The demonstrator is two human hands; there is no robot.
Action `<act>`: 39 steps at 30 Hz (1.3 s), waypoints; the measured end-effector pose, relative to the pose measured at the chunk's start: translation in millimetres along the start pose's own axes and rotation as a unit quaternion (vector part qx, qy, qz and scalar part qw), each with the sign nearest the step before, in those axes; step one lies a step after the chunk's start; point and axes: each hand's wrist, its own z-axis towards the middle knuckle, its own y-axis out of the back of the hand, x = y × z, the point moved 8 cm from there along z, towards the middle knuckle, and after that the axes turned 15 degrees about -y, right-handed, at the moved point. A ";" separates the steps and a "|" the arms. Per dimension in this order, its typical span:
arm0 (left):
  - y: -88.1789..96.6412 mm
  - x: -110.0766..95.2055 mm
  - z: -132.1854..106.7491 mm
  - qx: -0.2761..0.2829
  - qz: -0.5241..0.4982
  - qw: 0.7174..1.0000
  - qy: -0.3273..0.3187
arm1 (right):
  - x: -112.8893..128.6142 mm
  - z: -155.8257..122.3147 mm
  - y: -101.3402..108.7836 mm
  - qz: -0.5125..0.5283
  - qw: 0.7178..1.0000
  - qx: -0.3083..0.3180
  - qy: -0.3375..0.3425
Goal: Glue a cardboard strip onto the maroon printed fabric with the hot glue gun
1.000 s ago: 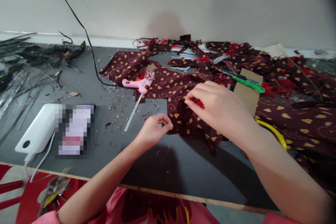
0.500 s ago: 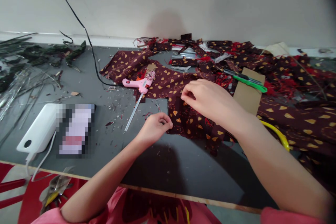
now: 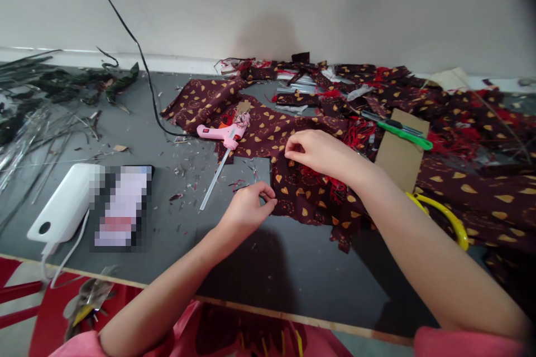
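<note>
So, spotted a power bank (image 3: pixel 62 203) and phone (image 3: pixel 121 206) side by side far left on the table (image 3: pixel 268 273). Then saw a glue gun (image 3: pixel 224 133) lying at the far left edge of the fabric (image 3: pixel 310 198), mid-table. Found the left hand (image 3: pixel 247 209) pinched shut on that fabric's near left corner. Caught the right hand (image 3: pixel 322 153) just beyond, fingertips nipped together on a fold, above red thread (image 3: pixel 330 184). Noticed cardboard (image 3: pixel 400 159) with a cutter (image 3: pixel 404 135) on it, further right.
</note>
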 end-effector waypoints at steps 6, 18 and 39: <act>4.3 -9.3 -5.5 0.010 0.121 0.992 -0.028 | -3.1 11.0 -15.4 0.004 1.000 0.027 0.004; -32.5 -49.5 -20.2 0.040 0.400 0.867 -0.295 | -3.5 20.6 -26.7 0.017 0.999 0.049 0.006; -39.4 -41.0 -22.6 0.088 0.439 0.864 -0.232 | -5.6 27.4 -40.3 0.073 0.994 0.049 0.065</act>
